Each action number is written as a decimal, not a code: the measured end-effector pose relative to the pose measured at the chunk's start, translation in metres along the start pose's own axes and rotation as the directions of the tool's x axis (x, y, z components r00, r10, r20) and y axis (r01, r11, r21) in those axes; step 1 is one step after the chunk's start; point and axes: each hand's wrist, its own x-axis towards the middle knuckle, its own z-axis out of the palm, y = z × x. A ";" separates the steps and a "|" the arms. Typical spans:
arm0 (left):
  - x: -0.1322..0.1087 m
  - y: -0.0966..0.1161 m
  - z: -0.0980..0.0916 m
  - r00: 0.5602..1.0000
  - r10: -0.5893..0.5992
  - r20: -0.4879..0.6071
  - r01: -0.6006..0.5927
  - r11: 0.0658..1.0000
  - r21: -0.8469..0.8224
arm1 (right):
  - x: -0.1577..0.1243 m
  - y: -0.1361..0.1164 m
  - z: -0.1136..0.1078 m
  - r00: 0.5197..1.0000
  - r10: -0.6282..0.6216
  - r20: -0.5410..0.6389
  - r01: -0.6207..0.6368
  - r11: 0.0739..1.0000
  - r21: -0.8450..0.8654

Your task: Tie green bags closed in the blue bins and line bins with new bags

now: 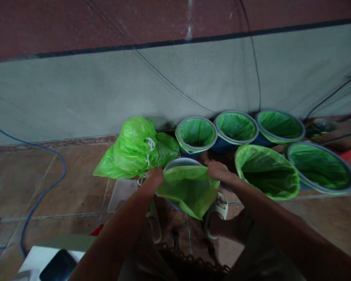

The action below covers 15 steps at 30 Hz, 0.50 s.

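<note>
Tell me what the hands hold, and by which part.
A green plastic bag, by its open top edge: left hand at one side, right hand at the other.

Thin green bag (190, 191) drapes, mouth spread, over a grey-rimmed bucket (179, 160), near edge.

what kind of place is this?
Likely an indoor utility or work area, at floor level: tiled floor, bare wall, loose blue cable, a cluster of bins lined in green. The left hand and right hand hold a green bag on the nearest bin.
</note>
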 end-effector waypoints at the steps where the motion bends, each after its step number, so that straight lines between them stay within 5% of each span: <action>1: -0.001 0.005 -0.001 1.000 0.002 0.022 -0.002 1.000 0.026 | 0.000 -0.006 0.002 0.999 -0.039 -0.030 0.039 0.999 0.012; 7: 0.001 0.030 -0.010 0.994 0.056 0.094 -0.066 0.992 0.110 | 0.010 -0.027 0.021 0.986 -0.150 -0.075 0.154 0.986 0.057; 15: 0.009 0.021 -0.002 0.989 0.127 0.080 -0.134 0.986 0.097 | 0.018 -0.027 0.026 0.980 -0.197 -0.031 0.197 0.980 0.028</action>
